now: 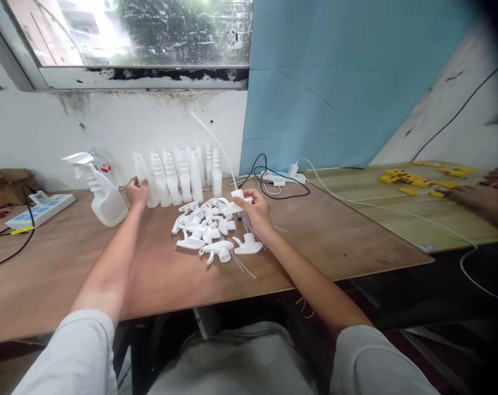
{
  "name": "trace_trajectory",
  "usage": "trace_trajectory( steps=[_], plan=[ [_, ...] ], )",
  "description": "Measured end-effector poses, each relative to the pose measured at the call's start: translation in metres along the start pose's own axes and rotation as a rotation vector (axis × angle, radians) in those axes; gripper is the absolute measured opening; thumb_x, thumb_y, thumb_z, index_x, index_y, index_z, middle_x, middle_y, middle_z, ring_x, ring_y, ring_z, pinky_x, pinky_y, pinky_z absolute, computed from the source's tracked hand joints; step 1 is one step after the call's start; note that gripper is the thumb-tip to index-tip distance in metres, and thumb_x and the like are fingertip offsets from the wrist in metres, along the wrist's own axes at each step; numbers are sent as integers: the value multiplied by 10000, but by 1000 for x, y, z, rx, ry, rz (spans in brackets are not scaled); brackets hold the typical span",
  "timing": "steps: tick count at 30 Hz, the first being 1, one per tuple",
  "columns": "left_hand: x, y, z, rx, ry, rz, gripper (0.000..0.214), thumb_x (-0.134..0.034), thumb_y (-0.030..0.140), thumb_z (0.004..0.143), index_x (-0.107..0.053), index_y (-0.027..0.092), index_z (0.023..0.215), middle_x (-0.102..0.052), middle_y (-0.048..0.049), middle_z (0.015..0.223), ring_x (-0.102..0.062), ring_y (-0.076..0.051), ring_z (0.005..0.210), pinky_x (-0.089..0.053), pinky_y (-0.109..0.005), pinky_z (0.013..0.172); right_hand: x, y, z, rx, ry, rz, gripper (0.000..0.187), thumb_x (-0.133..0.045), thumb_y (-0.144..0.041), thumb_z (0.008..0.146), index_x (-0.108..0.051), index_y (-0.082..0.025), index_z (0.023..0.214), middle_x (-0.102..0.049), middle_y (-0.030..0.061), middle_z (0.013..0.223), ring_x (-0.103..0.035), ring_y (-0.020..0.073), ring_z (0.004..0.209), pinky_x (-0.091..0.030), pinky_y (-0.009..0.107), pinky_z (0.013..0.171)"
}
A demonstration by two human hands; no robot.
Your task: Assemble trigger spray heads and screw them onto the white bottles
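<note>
My right hand (256,210) pinches a white trigger sprayer head (237,201) above a loose pile. From that head a thin clear dip tube (216,140) rises and bends to the upper left. Below it lie several white trigger sprayer heads (210,226), some with tubes trailing toward me. My left hand (136,192) is closed at the leftmost white bottle (151,186), which leans slightly; its fingertips are partly hidden. Beside that bottle several open-necked white bottles (184,178) stand upright in rows. An assembled spray bottle (107,200) stands left of my left hand.
On the left lie a power strip (43,211) with black cables and a cardboard box (10,185). Another power strip (284,177) with tangled cables sits at the back. At right, another person's hands (475,195) are near yellow pieces (417,180) on an adjoining table (368,214).
</note>
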State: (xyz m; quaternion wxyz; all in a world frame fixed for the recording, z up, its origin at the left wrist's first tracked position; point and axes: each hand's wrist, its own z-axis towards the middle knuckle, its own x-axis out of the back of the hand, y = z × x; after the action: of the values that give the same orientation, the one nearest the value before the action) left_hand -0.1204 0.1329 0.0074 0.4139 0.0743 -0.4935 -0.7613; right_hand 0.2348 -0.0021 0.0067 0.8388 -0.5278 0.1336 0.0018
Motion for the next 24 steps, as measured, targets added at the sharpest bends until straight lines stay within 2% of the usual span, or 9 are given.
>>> trace_trajectory(
  steps=[2, 4, 6, 8, 10, 15, 19, 24],
  plan=[
    [12, 4, -14, -74, 98, 30, 315, -504, 291, 844, -592, 120, 1093, -650, -124, 1055, -606, -269, 1040, -438, -386, 955, 1, -4, 1, 23, 23, 14, 405, -816, -418, 591, -575, -190, 823, -640, -10, 781, -599, 135, 669, -489, 260, 639],
    [27, 10, -32, -205, 210, 61, 299, -491, 278, 851, -579, 129, 1095, -632, -113, 1048, -582, -263, 1057, -421, -394, 977, 1, -10, 2, 17, 20, 71, 391, -782, -445, 641, -551, -194, 831, -628, -7, 750, -608, 141, 635, -504, 274, 621],
    [42, 17, -50, -359, 234, 92, 308, -501, 251, 845, -547, 133, 1126, -598, -122, 1086, -547, -268, 1101, -402, -402, 1000, 1, -17, 2, 17, 16, 134, 379, -726, -484, 700, -513, -209, 848, -599, -16, 713, -606, 140, 585, -513, 284, 585],
    [55, 24, -67, -470, 164, 145, 333, -538, 246, 823, -519, 148, 1141, -570, -126, 1109, -532, -280, 1116, -403, -406, 995, 2, -23, 3, 49, 28, 167, 364, -673, -510, 740, -469, -227, 843, -554, -33, 683, -593, 134, 539, -512, 284, 545],
    [63, 31, -82, -511, 62, 208, 367, -579, 260, 794, -498, 164, 1139, -550, -126, 1125, -548, -291, 1092, -435, -402, 941, 5, -27, 6, 94, 63, 172, 351, -653, -501, 749, -433, -236, 810, -508, -45, 658, -569, 122, 496, -491, 270, 489],
    [66, 39, -104, -614, -145, 317, 399, -604, 308, 776, -462, 172, 1122, -507, -156, 1214, -568, -313, 1085, -484, -343, 739, 16, -26, 18, 168, 191, 149, 295, -640, -429, 729, -421, -233, 744, -437, -53, 625, -490, 96, 421, -428, 249, 400],
    [63, 38, -110, -723, -185, 386, 388, -586, 322, 805, -451, 179, 1139, -507, -161, 1271, -607, -300, 1017, -465, -322, 660, 20, -22, 22, 182, 224, 111, 244, -632, -388, 725, -449, -227, 735, -447, -47, 624, -485, 99, 421, -422, 255, 397],
    [61, 37, -113, -788, -200, 386, 374, -583, 325, 821, -447, 187, 1141, -530, -156, 1259, -619, -291, 987, -461, -331, 667, 22, -20, 23, 211, 240, 66, 247, -636, -379, 732, -447, -222, 706, -447, -50, 599, -482, 101, 421, -427, 266, 415]
  ],
)
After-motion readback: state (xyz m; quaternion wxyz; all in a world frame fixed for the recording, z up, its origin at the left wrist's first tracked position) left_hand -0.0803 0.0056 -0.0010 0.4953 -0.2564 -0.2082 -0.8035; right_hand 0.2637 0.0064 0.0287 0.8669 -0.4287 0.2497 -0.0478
